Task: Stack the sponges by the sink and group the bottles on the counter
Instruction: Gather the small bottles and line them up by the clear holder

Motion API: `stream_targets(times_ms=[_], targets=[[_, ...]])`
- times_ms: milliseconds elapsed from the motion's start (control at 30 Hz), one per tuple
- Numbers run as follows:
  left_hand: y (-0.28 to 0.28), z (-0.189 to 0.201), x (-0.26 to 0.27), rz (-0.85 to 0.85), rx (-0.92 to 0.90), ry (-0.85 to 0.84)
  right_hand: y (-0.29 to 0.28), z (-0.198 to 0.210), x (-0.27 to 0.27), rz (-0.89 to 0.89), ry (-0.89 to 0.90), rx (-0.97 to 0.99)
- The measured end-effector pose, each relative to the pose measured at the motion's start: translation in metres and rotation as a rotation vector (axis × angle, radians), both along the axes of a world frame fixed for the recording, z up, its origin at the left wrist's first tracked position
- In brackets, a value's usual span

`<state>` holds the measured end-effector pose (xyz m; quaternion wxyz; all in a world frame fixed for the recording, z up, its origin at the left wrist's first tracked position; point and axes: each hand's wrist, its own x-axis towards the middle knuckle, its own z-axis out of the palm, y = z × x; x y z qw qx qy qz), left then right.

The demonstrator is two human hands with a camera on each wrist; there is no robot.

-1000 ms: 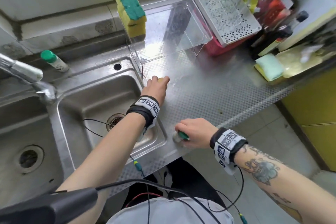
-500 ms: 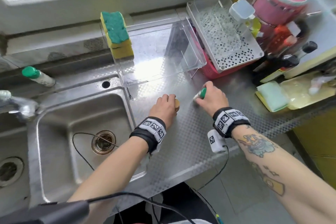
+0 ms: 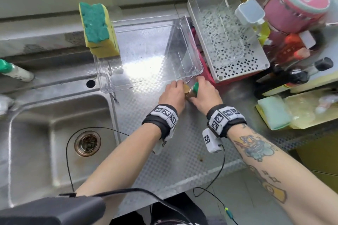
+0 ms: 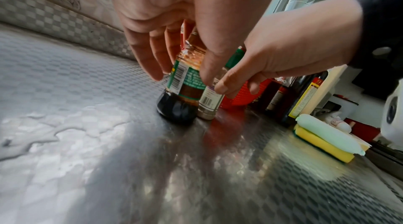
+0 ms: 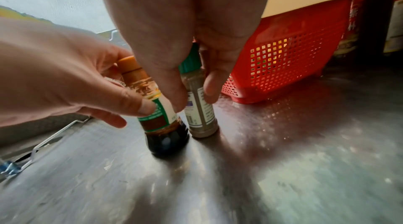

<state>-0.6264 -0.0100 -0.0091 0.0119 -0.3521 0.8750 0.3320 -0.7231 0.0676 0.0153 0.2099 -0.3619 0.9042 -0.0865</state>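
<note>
Two small bottles stand side by side and touching on the steel counter (image 3: 164, 151), by the front right corner of a clear tray (image 3: 146, 56). My left hand (image 3: 178, 87) grips the dark sauce bottle (image 5: 165, 133), which has an orange cap, around its neck. My right hand (image 3: 199, 87) pinches the slim green-capped spice bottle (image 5: 202, 121) between thumb and finger. Two yellow sponges with green tops (image 3: 98, 29) sit stacked on the tray's back left corner. Another green-capped bottle (image 3: 16, 73) lies behind the sink.
A red basket (image 5: 283, 52) under a white drainer (image 3: 228, 42) stands just right of the bottles. Tall dark bottles (image 4: 305, 93) and a yellow sponge with a pale top (image 3: 274, 113) are further right. The sink (image 3: 54, 133) is on the left. A puddle (image 4: 54, 127) lies on the counter.
My right hand carried the spice bottle from the counter's front edge back to the tray corner. My left hand slid the sauce bottle rightward to meet it. The bottles now touch.
</note>
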Motion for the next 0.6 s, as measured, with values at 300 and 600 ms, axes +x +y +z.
stream_targets(times_ms=[300, 600], targets=[[0.007, 0.012, 0.074, 0.106, 0.149, 0.072, 0.045, 0.071, 0.046, -0.012, 0.072, 0.109], [-0.121, 0.052, 0.223, 0.645, -0.067, 0.235, -0.025, 0.055, 0.102, 0.108, 0.026, 0.071]])
